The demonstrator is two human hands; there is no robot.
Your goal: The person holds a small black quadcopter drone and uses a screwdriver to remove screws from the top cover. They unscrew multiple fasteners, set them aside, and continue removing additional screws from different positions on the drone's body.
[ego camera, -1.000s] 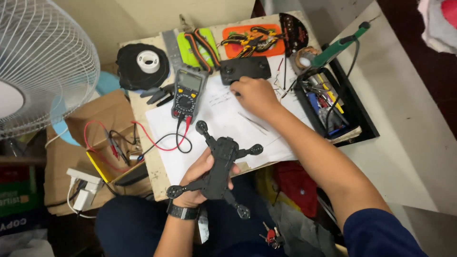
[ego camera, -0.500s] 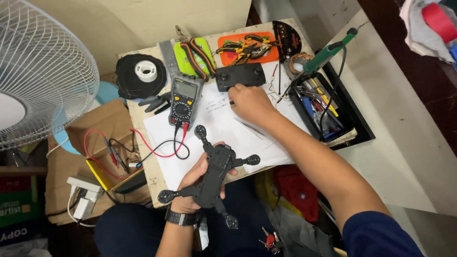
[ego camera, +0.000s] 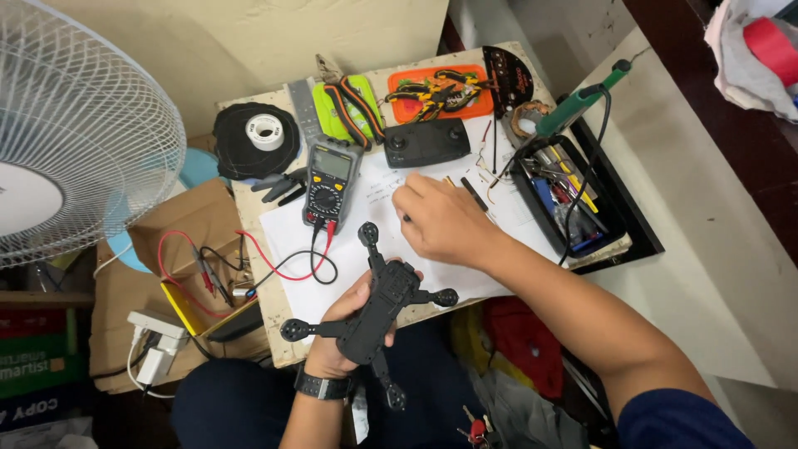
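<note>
My left hand (ego camera: 345, 320) is curled from below around a matte black drone frame (ego camera: 376, 312), fingers wrapped on its flat, angular body; four thin arms splay out in an X, each ending in a round motor mount. The frame hangs over the near edge of the small wooden table (ego camera: 274, 333), above my lap. My right hand (ego camera: 440, 220) rests knuckles-up on the white sheets of paper (ego camera: 291, 237) in the middle of the table, fingers bent loosely; something small and dark shows at its fingertips, but I cannot tell whether it is gripped. Just left of that hand stands a grey and orange meter (ego camera: 330, 181) with red and black leads looping across the paper. Behind it lies a flat black controller (ego camera: 426, 141), and farther back an orange mat with pliers (ego camera: 436, 91). A black tray (ego camera: 615, 224) of small tools sits to the right, a green-handled soldering iron (ego camera: 578, 101) propped over it. A roll of white tape (ego camera: 266, 130) rests on a dark round pad.
</note>
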